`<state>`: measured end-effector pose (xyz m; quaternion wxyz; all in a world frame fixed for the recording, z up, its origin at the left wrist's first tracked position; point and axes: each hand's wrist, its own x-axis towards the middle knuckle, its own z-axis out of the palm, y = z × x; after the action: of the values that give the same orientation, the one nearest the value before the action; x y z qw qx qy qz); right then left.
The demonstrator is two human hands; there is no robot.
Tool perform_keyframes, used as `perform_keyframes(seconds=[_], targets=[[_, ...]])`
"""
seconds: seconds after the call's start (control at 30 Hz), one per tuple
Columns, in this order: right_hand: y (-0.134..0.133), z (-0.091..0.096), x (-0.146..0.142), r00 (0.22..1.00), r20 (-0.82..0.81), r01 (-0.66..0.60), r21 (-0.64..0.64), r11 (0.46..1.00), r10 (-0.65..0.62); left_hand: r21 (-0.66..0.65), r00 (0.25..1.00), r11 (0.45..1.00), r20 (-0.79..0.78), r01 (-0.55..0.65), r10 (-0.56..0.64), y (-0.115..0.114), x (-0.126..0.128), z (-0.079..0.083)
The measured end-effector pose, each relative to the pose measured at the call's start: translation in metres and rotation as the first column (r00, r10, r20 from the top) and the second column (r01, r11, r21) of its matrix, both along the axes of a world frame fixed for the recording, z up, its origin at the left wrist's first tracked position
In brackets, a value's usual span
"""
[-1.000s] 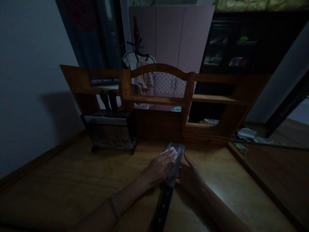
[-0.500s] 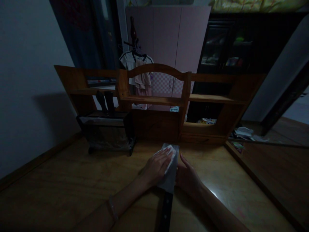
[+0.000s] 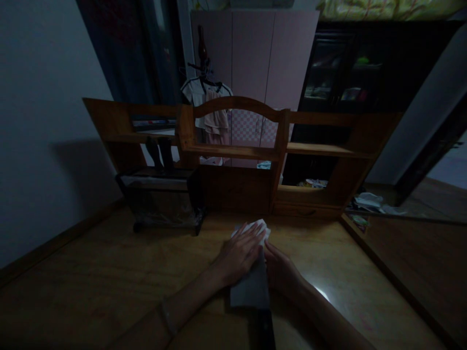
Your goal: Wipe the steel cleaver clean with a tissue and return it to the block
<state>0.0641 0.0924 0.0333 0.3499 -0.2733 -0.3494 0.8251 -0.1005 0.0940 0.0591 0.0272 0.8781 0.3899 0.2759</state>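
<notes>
**Cloth (image 3: pixel 258 227) pressed to the knife's blade (image 3: pixel 250 291)**

Nearest my camera, the knife's black handle (image 3: pixel 266 330) runs off the bottom of my view, and the broad blade points away from me, over the middle of the counter (image 3: pixel 109 282). I can't tell whether it touches the wood. A thin bracelet (image 3: pixel 168 317) circles the left wrist.

My left grip (image 3: pixel 239 255) lies across the far part of the blade, fingers together and folded over the white cloth, holding it against the metal; the thumb is hidden. My right grip (image 3: pixel 280 267) is at the blade's right edge, its thumb reaching the cloth. Its other fingers are mostly out of sight, so I can't tell whether it is pinching anything.

Beyond the hands, a black block (image 3: pixel 160 206) stands on the counter to the left, two dark handles (image 3: pixel 166 153) rising from its top. A wooden shelf (image 3: pixel 233 153) spans the back.

Past it I see clothes (image 3: pixel 215 114) on hangers, a pink wardrobe (image 3: pixel 251 58) behind them, a blue curtain (image 3: pixel 134 73) to the left and a dark cabinet (image 3: pixel 397 73) to the right.
</notes>
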Motion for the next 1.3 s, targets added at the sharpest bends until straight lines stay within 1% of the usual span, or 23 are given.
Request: perform_keyframes(seconds=[0.07,0.17,0.3,0.37,0.47,0.6,0.7,0.77,0.87,0.97,1.03,1.1,1.17,1.2,1.27,1.3], targets=[[0.002,-0.006,-0.003,0.999,0.002,0.046,0.005,0.999,-0.046,0.007,1.0,1.0,-0.007,0.007,-0.007,-0.001,0.001,0.001],[0.003,-0.006,-0.003,0.996,0.008,0.087,-0.02,0.996,-0.087,0.019,1.0,0.999,0.001,-0.03,0.03,0.0,0.0,-0.001],[0.004,0.003,0.002,0.995,0.016,0.096,-0.042,0.994,-0.095,-0.001,0.989,0.991,0.051,-0.137,0.137,0.005,-0.003,-0.005],[0.004,0.008,0.004,0.99,-0.001,0.14,-0.036,0.989,-0.14,-0.019,0.982,0.984,0.069,-0.175,0.176,0.007,-0.006,-0.006],[0.003,0.015,0.005,0.975,-0.041,0.217,-0.065,0.974,-0.22,-0.032,0.982,0.985,0.075,-0.172,0.174,0.008,-0.009,-0.007],[0.001,0.027,0.007,0.97,-0.067,0.222,-0.145,0.964,-0.233,-0.04,0.98,0.987,0.115,-0.158,0.162,0.009,-0.01,-0.009],[0.0,0.033,0.012,0.958,-0.09,0.251,-0.197,0.948,-0.273,-0.075,0.946,0.966,0.194,-0.248,0.258,0.01,-0.01,-0.015],[0.001,0.035,0.017,0.947,-0.097,0.283,-0.207,0.937,-0.307,-0.097,0.922,0.955,0.249,-0.281,0.296,0.011,-0.01,-0.02],[0.003,0.036,0.024,0.924,-0.121,0.334,-0.212,0.918,-0.364,-0.084,0.904,0.961,0.326,-0.265,0.278,0.011,-0.012,-0.023],[0.007,0.037,0.03,0.9,-0.141,0.381,-0.202,0.902,-0.412,-0.061,0.862,0.962,0.431,-0.266,0.266,0.008,-0.014,-0.018],[0.008,0.037,0.032,0.902,-0.129,0.384,-0.201,0.901,-0.413,-0.042,0.854,0.976,0.477,-0.214,0.208,0.002,-0.015,-0.012],[0.009,0.036,0.033,0.907,-0.133,0.37,-0.201,0.907,-0.399,0.003,0.887,0.995,0.454,-0.102,0.089,-0.004,-0.015,-0.005],[0.01,0.034,0.033,0.911,-0.168,0.342,-0.202,0.918,-0.376,0.07,0.939,0.996,0.336,0.06,-0.08,-0.01,-0.013,0.0],[0.01,0.032,0.033,0.91,-0.188,0.334,-0.202,0.921,-0.371,0.094,0.955,0.985,0.247,0.148,-0.167,-0.012,-0.011,0.001],[0.011,0.029,0.033,0.907,-0.203,0.331,-0.198,0.923,-0.369,0.097,0.95,0.949,0.063,0.299,-0.305,-0.015,-0.007,0.004],[0.011,0.027,0.033,0.905,-0.201,0.338,-0.191,0.921,-0.374,0.083,0.938,0.935,-0.009,0.346,-0.346,-0.015,-0.005,0.005]])
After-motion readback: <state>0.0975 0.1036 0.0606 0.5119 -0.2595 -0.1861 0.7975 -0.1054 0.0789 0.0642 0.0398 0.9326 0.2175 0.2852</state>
